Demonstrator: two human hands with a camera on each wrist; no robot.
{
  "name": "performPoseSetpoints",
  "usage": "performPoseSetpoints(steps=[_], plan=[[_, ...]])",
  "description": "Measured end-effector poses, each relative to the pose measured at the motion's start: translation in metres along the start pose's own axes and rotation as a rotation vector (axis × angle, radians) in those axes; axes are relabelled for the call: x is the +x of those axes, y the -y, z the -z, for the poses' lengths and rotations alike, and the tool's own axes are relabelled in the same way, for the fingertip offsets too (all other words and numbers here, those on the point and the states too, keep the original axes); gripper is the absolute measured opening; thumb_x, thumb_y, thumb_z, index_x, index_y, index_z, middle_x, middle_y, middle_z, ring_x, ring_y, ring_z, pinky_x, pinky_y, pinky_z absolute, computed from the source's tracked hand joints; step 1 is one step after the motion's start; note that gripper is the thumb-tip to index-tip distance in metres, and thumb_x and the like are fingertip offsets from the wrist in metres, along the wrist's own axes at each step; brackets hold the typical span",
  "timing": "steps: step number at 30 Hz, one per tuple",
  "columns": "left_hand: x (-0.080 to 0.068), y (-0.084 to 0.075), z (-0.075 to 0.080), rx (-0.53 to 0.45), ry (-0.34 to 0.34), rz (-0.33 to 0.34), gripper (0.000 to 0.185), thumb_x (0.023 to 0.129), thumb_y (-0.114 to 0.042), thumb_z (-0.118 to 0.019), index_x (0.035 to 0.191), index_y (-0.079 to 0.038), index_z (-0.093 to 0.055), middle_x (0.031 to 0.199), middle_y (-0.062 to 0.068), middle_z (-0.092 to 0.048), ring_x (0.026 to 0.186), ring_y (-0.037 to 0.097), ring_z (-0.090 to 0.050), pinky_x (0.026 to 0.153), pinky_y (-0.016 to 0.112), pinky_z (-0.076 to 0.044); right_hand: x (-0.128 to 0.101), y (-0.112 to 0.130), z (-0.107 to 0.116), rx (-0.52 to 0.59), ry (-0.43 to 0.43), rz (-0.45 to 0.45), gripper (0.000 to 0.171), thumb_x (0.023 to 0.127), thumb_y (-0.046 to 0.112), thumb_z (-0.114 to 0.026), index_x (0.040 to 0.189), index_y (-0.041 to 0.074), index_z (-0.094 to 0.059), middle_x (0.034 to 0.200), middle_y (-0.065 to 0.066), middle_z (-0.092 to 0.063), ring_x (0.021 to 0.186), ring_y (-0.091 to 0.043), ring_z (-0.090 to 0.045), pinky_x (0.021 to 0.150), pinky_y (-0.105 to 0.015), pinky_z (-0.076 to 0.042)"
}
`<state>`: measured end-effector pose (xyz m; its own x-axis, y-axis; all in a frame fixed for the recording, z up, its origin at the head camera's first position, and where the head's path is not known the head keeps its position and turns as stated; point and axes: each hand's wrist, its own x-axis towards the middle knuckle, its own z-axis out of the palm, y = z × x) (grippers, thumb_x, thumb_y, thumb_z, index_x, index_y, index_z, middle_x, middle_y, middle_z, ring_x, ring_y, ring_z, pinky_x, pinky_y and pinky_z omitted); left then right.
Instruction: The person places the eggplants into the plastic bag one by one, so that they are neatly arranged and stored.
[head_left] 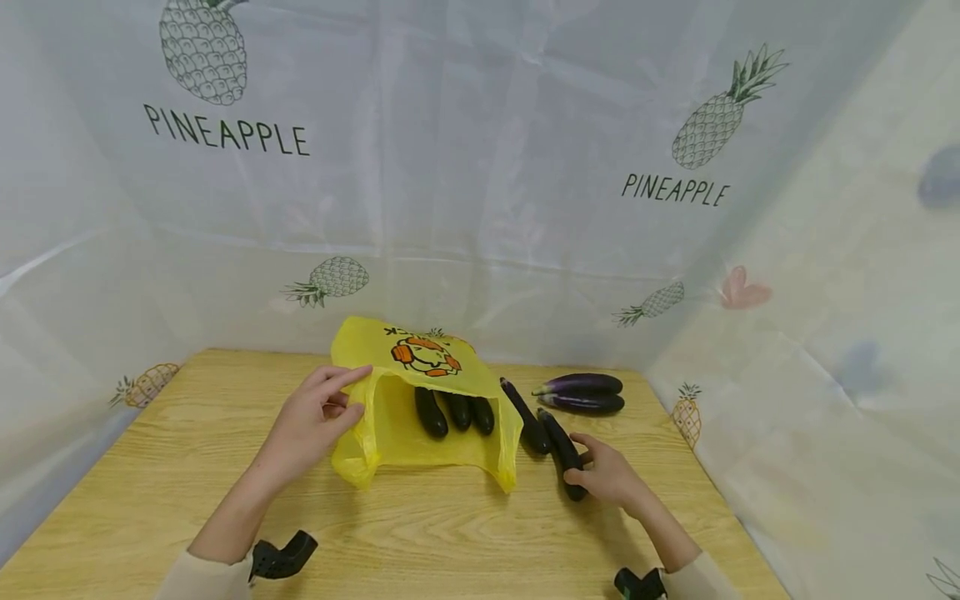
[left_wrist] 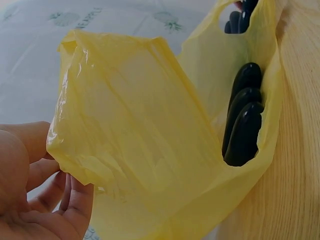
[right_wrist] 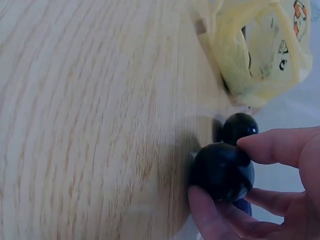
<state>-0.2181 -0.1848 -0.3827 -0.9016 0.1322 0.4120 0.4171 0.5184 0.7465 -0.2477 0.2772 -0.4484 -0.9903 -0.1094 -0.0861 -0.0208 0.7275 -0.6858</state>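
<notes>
A yellow plastic bag [head_left: 450, 450] lies with its mouth facing me, and three dark eggplants [head_left: 431, 414] show inside it. My left hand [head_left: 312, 421] pinches the bag's edge at the left of the mouth and keeps that side raised. In the left wrist view, thumb and fingers hold the thin plastic [left_wrist: 125, 135]. On the right, my right hand [head_left: 606, 473] grips the near end of an eggplant [head_left: 561, 450] between thumb and fingers. Another eggplant [head_left: 527, 419] lies just left of it, beside the bag.
Two purple eggplants [head_left: 583, 403] lie side by side at the back right of the wooden table [head_left: 420, 533]. Behind the table hangs a pale curtain [head_left: 465, 183] printed with pineapples, which also closes off both sides.
</notes>
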Motion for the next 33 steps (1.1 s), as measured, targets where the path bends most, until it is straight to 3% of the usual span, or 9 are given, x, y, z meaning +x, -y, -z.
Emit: performPoseSetpoints(steps=[6, 9, 13, 19, 28, 33], plan=[[0.001, 0.000, -0.001, -0.001, 0.003, -0.010, 0.052, 0.101, -0.005, -0.072, 0.152, -0.013, -0.061, 0.134, 0.005, -0.059, 0.097, 0.019, -0.059, 0.084, 0.024, -0.055, -0.009, 0.001, 0.007, 0.076, -0.002, -0.016, 0.076, 0.091, 0.011, -0.078, 0.159, 0.003, -0.046, 0.123, -0.023, -0.067, 0.071, -0.027, -0.071, 0.066, -0.044, -0.060], [0.002, 0.000, -0.001, -0.010, 0.006, -0.013, 0.052, 0.101, -0.005, -0.072, 0.152, -0.014, -0.061, 0.134, 0.005, -0.059, 0.097, 0.020, -0.059, 0.084, 0.023, -0.055, -0.015, 0.008, 0.016, 0.082, -0.013, 0.017, 0.076, 0.094, 0.013, -0.079, 0.160, 0.004, -0.044, 0.129, -0.026, -0.064, 0.082, -0.025, -0.073, 0.068, -0.045, -0.062], [0.002, 0.000, -0.001, -0.020, 0.003, -0.006, 0.052, 0.101, -0.004, -0.072, 0.151, -0.013, -0.061, 0.133, 0.005, -0.059, 0.096, 0.020, -0.058, 0.083, 0.023, -0.055, -0.023, 0.027, 0.028, 0.070, 0.001, 0.092, 0.075, 0.096, 0.017, -0.078, 0.162, 0.007, -0.042, 0.135, -0.027, -0.062, 0.094, -0.026, -0.074, 0.072, -0.043, -0.063], [0.001, 0.002, 0.001, 0.004, -0.002, 0.006, 0.052, 0.101, -0.005, -0.072, 0.151, -0.015, -0.061, 0.134, 0.005, -0.059, 0.097, 0.019, -0.060, 0.083, 0.024, -0.055, -0.037, 0.067, 0.036, 0.013, 0.010, 0.178, 0.075, 0.097, 0.023, -0.079, 0.163, 0.016, -0.044, 0.137, -0.018, -0.064, 0.100, -0.022, -0.073, 0.076, -0.032, -0.061], [0.000, 0.004, 0.001, 0.010, -0.005, -0.004, 0.052, 0.101, -0.005, -0.072, 0.151, -0.014, -0.061, 0.133, 0.005, -0.060, 0.097, 0.019, -0.060, 0.083, 0.023, -0.055, -0.054, 0.114, 0.023, 0.058, 0.158, 0.378, 0.072, 0.100, 0.024, -0.076, 0.163, 0.020, -0.043, 0.138, -0.018, -0.061, 0.100, -0.021, -0.071, 0.076, -0.029, -0.062], [0.001, 0.004, 0.000, 0.009, -0.011, -0.014, 0.053, 0.100, -0.002, -0.072, 0.150, -0.012, -0.062, 0.132, 0.006, -0.060, 0.097, 0.018, -0.061, 0.083, 0.023, -0.056, -0.053, 0.127, 0.004, 0.093, 0.234, 0.416, 0.068, 0.100, 0.023, -0.076, 0.162, 0.023, -0.046, 0.136, -0.013, -0.062, 0.100, -0.021, -0.069, 0.076, -0.032, -0.063]])
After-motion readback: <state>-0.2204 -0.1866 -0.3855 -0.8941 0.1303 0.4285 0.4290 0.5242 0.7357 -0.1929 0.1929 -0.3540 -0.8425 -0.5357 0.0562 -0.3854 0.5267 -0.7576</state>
